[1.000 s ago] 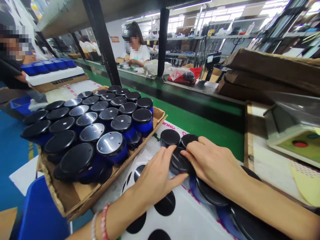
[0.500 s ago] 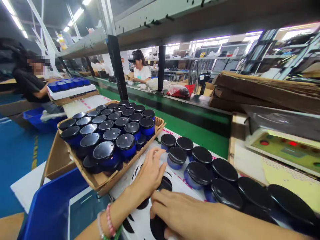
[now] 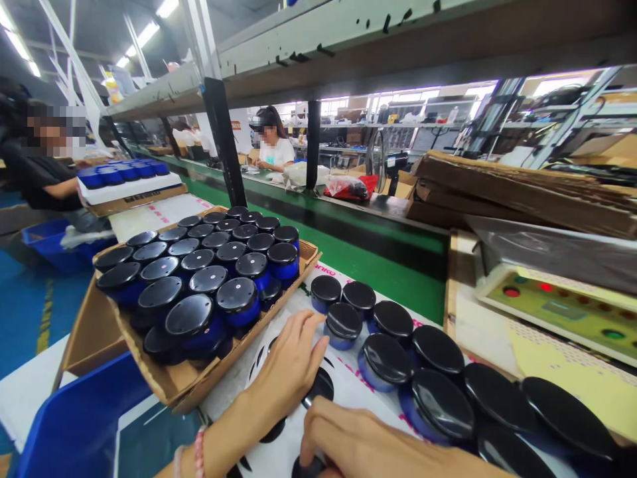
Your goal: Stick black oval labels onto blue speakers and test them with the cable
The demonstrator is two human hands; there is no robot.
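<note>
My left hand point(image 3: 293, 352) hovers over the white patterned sheet point(image 3: 283, 451), fingers apart, its fingertips close to a blue jar with a black lid point(image 3: 343, 322). Just below it, my right hand point(image 3: 343, 438) has its fingers curled down near a black disc point(image 3: 318, 385) on the sheet; what its fingertips hold, if anything, is hidden. Blue jars with black lids point(image 3: 385, 358) stand in rows to the right. More jars point(image 3: 189, 315) fill a cardboard tray point(image 3: 199, 385) on the left.
A blue bin point(image 3: 74, 418) sits at the lower left. Behind the jars runs a green conveyor point(image 3: 398, 272). A machine with lit buttons point(image 3: 562, 305) stands at the right, flat cardboard point(image 3: 517, 192) behind it. A shelf beam crosses overhead. Two people work farther back.
The camera view has shifted slightly, moving the tray left and the jars lower in the picture. Both hands keep nearly the same pose over the sheet.
</note>
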